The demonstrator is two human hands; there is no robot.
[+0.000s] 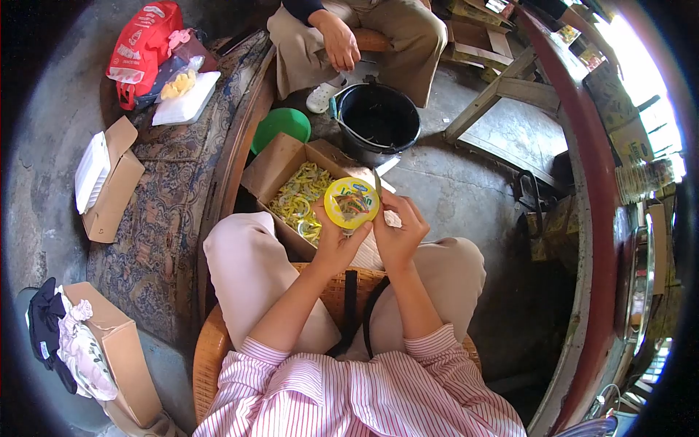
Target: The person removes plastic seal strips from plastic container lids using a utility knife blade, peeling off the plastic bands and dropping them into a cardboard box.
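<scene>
My left hand [336, 242] is closed round a round plastic cup [352, 204] with a yellow rim and a printed lid, its face turned up towards me. My right hand [400, 231] is closed on a small knife [378, 182], whose narrow dark blade points away from me beside the cup's right edge. Something white and crumpled [393, 218] shows at the right hand's fingers, perhaps wrapping on the handle. Just beyond my left hand, an open cardboard box [273, 169] holds many yellow and clear plastic scraps [302, 195].
A black bucket [378, 120] and a green basin [282, 128] stand beyond the box. Another person [338, 44] sits opposite. Left is a patterned bench [156, 240] with a red bag [145, 47] and white trays [186, 98]. A red-edged table [582, 167] borders the right.
</scene>
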